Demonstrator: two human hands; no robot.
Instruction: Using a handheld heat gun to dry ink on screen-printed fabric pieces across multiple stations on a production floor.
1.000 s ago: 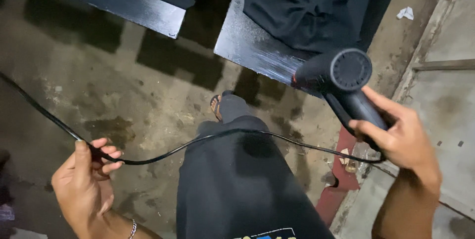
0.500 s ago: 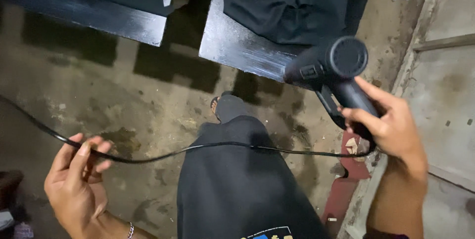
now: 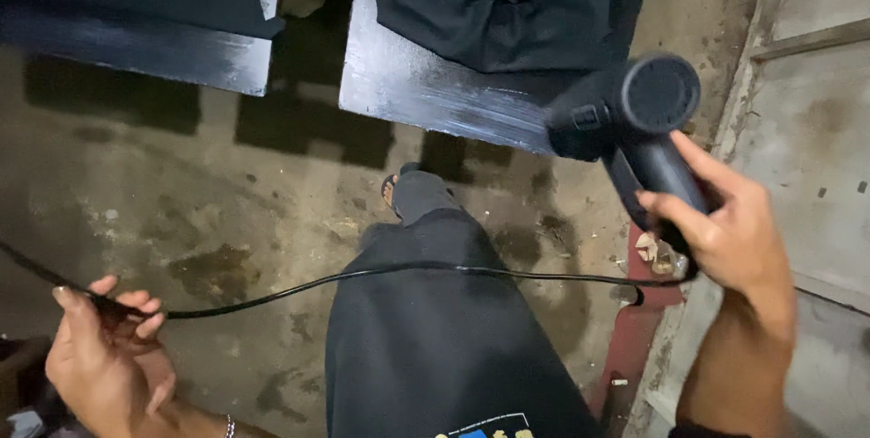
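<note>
My right hand (image 3: 734, 234) grips the handle of a black heat gun (image 3: 634, 121), its nozzle pointing left toward a dark painted board (image 3: 426, 85). A black garment (image 3: 507, 3) lies on that board. The gun's black cord (image 3: 399, 270) runs left across my dark trouser leg (image 3: 435, 338) to my left hand (image 3: 109, 361), which pinches it between fingers and thumb at the lower left. Past that hand the cord runs off the left edge.
A second dark board (image 3: 136, 21) lies at the top left, with a gap between the two boards. Stained concrete floor (image 3: 208, 221) spreads below. A grey panel (image 3: 816, 130) fills the right side. A red bracket (image 3: 634, 329) sits by my leg. My sandalled foot (image 3: 399, 189) shows.
The heat gun has moved slightly up and toward the board's edge. My left hand has slid lower left along the cord, pulling it straighter across my leg.
</note>
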